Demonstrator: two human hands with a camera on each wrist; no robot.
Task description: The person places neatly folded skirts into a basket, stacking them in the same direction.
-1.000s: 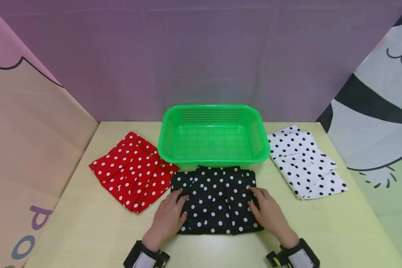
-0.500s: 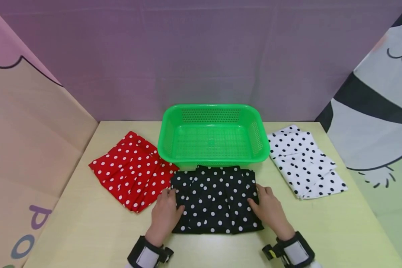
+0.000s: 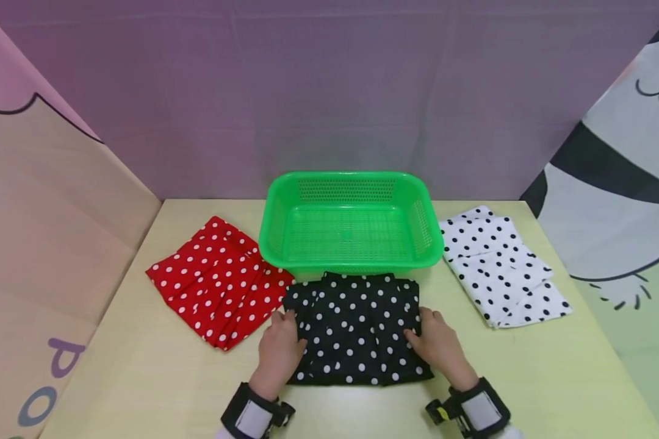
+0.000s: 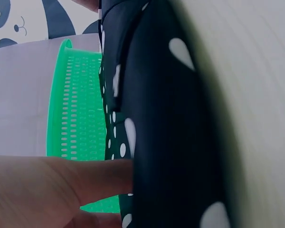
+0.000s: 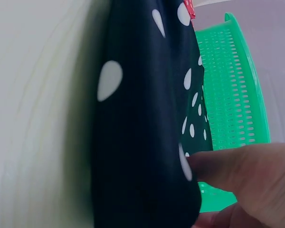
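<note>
Since a second ago we slide both hands off the top, left hand (image 3: pixel 279 353) and right hand (image 3: pixel 438 347) gripping the black dotted cloth (image 3: pixel 357 329) edges, six o'clock of the green basket (image 3: pixel 351 265), lifting next.

Large rounded letters run down the peach-coloured side panel (image 3: pixel 49 244) at about eight o'clock in the head view: a purple "P" (image 3: pixel 64 356) sits above a grey-blue "O" (image 3: pixel 37 406), both tilted, with the rest of the word cut off by the lower edge. Nothing else carries legible writing; the wrist views show no lettering at all, and the panda-print backdrop (image 3: pixel 626 183) at three o'clock bears only a drawing, with no words, brand or numbers to be read.
</note>
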